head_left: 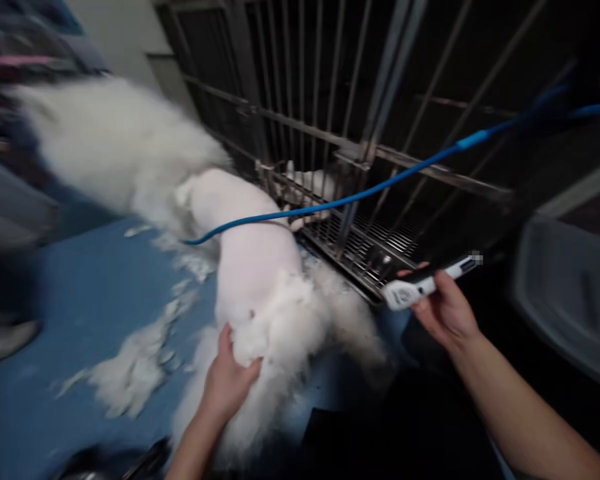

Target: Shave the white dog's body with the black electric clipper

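Observation:
A white dog (257, 257) stands with its back and side shorn to short pinkish-white coat. Long fluffy fur is left on its front, legs and rump. My left hand (229, 377) lies on the rump fur (280, 320), thumb and forefinger spread, the other fingers mostly hidden. In my right hand (447, 310) is a white and black hair clipper (410, 291), held apart from the dog at the right. A blue leash (350, 199) runs across the dog's back to the upper right.
Clumps of cut fur (135, 367) lie on the blue floor (45, 287). A metal cage (330, 137) with a small white animal (313, 183) inside stands behind the dog. On the right is a grey plastic bin (575, 287). A blurred shoe (10, 340) shows at the left.

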Motion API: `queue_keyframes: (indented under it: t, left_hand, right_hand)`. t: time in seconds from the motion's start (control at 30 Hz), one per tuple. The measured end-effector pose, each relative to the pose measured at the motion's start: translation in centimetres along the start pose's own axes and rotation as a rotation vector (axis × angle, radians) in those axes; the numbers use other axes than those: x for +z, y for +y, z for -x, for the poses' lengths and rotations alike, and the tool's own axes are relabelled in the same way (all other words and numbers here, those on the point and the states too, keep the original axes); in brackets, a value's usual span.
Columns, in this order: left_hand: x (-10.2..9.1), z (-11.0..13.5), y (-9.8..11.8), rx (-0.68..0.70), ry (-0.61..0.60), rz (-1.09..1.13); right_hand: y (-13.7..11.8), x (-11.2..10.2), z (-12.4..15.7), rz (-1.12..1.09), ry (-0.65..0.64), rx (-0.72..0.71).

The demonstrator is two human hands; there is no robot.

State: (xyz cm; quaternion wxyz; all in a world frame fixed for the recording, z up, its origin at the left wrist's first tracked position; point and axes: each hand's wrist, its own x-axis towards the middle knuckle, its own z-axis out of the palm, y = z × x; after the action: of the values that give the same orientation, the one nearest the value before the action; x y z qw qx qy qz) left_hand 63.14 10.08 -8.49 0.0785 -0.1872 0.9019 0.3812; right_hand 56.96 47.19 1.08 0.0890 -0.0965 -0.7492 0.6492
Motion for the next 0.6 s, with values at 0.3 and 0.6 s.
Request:
queue_keyframes:
  t: [0.3,0.6]
  left_hand:
    - [-0.4,-0.8,-1.2,0.094,0.054,0.157]
    - [0.0,-1.3,-1.6,0.095,0.106,0.123]
  right_hand:
    - [-1.5,16.1,-6.9,-0.321,-0.424,-0.232]
    - [1.4,16.8,-4.4,-0.338,-0.367,-0.216]
